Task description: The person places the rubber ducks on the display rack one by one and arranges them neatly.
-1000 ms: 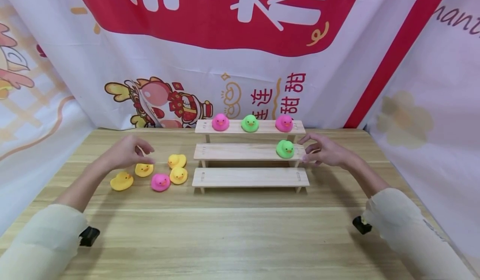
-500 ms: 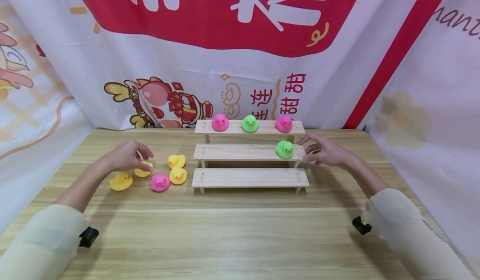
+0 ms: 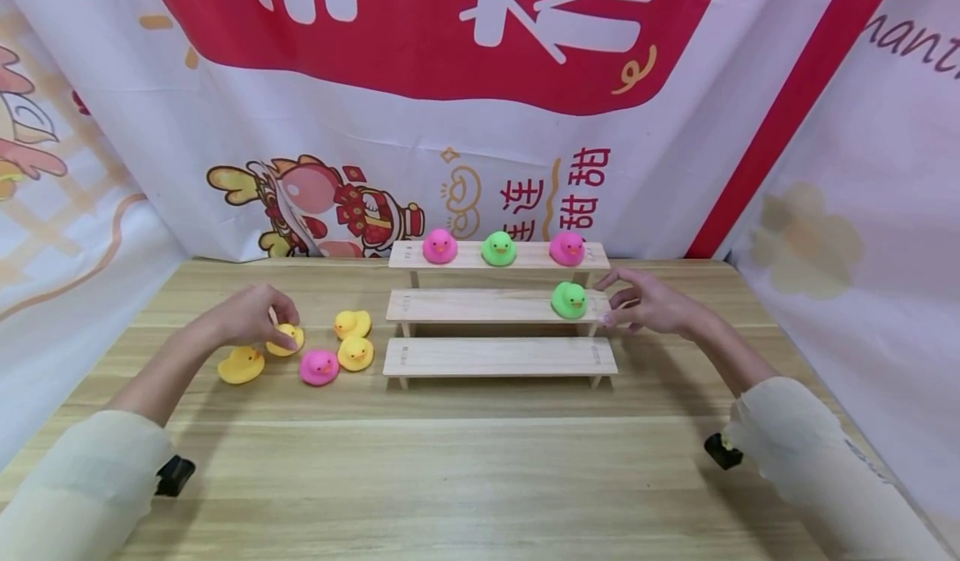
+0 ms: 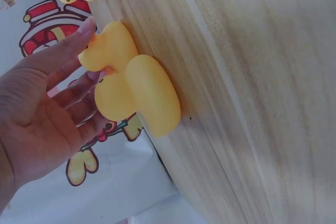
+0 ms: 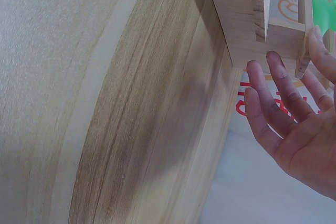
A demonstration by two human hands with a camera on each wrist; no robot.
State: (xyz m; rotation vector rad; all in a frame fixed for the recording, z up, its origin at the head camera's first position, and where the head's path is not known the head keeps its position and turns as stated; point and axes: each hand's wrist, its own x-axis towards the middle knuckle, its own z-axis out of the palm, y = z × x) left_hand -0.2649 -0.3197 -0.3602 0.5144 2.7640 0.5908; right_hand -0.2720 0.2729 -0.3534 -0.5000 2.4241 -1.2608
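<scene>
Over the left side of the table, my left hand [image 3: 251, 315] has its thumb and fingers on either side of a yellow rubber duck [image 4: 119, 44], which rests on the wood. Another yellow duck [image 3: 242, 365] sits close by the wrist. To the right are a pink duck [image 3: 320, 368] and two more yellow ducks, one in front [image 3: 356, 353] and one behind [image 3: 352, 324]. My right hand [image 3: 652, 303] holds the right end of the three-tier wooden shelf [image 3: 468, 305], thumb at the middle board's front edge and index finger at its back. A green duck [image 3: 569, 301] stands near that thumb.
On the top tier stand a pink duck [image 3: 439, 247], a green duck [image 3: 498, 248] and another pink duck [image 3: 567, 249]. The bottom board [image 3: 498, 357] is bare. Printed cloth [image 3: 450, 136] closes off the back and sides of the wooden table [image 3: 450, 478].
My left hand has lowered and moved slightly left, bringing its thumb and fingers around the yellow duck. The right hand stays at the shelf's end.
</scene>
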